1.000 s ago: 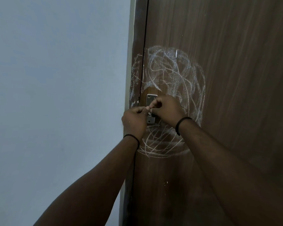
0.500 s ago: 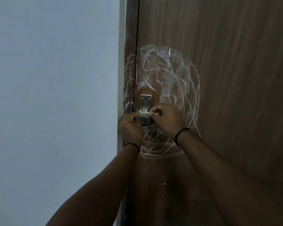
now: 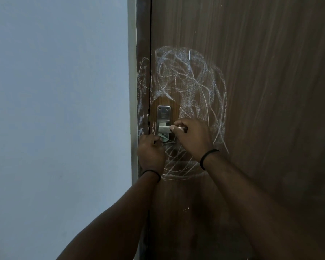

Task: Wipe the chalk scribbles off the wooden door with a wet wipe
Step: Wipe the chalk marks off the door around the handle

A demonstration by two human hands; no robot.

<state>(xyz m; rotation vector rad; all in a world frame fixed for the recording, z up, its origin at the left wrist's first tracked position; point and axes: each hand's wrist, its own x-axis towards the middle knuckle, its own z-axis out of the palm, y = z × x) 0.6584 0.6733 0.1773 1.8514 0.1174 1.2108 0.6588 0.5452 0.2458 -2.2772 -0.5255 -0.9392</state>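
Around the metal latch plate (image 3: 163, 117), the wooden door (image 3: 261, 91) is carrying chalk scribbles (image 3: 188, 79) above, below and right of it. Just below the plate, the left hand (image 3: 151, 152) and right hand (image 3: 192, 136) are pinching a small wet wipe (image 3: 163, 138) between curled fingers. Being soft, limp and probably easily torn, it is likely best taken by its edges and spread flat.

Place: an indoor room or hallway, likely a home; dim light
Landmark: brown wooden door (image 3: 261, 91) with vertical grain
Left of door: dark door frame (image 3: 143, 44); beyond it, a plain pale blue painted wall (image 3: 54, 100)
On door: metal latch plate (image 3: 163, 117) near its left edge; chalk scribbles (image 3: 188, 81) around the plate
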